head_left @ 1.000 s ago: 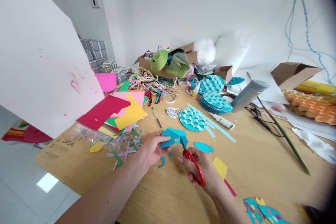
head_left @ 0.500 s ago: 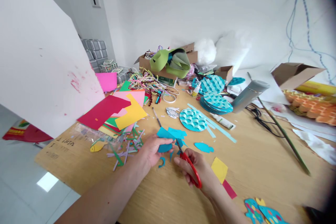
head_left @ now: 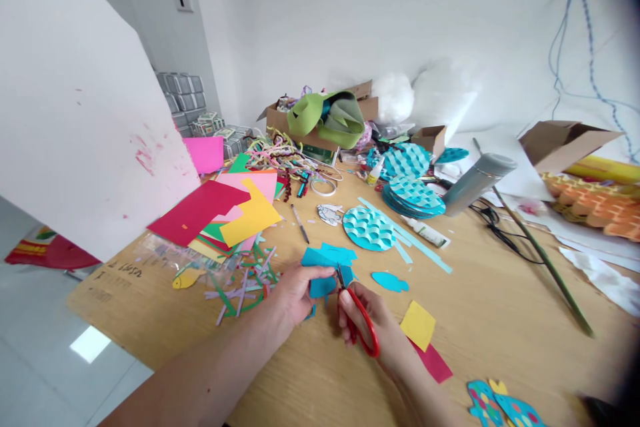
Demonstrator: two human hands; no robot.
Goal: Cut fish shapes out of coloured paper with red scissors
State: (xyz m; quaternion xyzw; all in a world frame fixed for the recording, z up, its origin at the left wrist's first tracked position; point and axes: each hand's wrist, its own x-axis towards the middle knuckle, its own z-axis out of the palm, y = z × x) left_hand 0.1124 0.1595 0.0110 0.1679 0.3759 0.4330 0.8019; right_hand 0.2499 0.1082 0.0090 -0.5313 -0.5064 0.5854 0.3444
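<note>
My left hand (head_left: 299, 290) pinches a piece of blue paper (head_left: 320, 285) between thumb and fingers, just above the table. Red-handled scissors (head_left: 367, 327) are in my right hand (head_left: 363, 313), their blades at the paper's right edge. Whether the blades have paper between them is hard to make out. Behind the held piece lie more blue paper scraps (head_left: 339, 253). A blue fish cutout (head_left: 389, 281) rests to the right of the scissors. Closer to my right wrist are a yellow paper piece (head_left: 419, 325) and a dark red paper piece (head_left: 434, 363).
Coloured paper sheets (head_left: 200, 213) and thin paper strips (head_left: 245, 287) cover the left side. A woven blue disc (head_left: 369, 228), a pen (head_left: 300, 223) and a glue bottle (head_left: 426, 232) lie beyond my hands. Further right stand a grey flask (head_left: 477, 183) and a green stick (head_left: 550, 267). Decorated fish (head_left: 505, 403) lie front right.
The blue paper in my left hand has turned slightly and shifted a little right. The scissors have tilted more upright, and my right hand has moved slightly with them.
</note>
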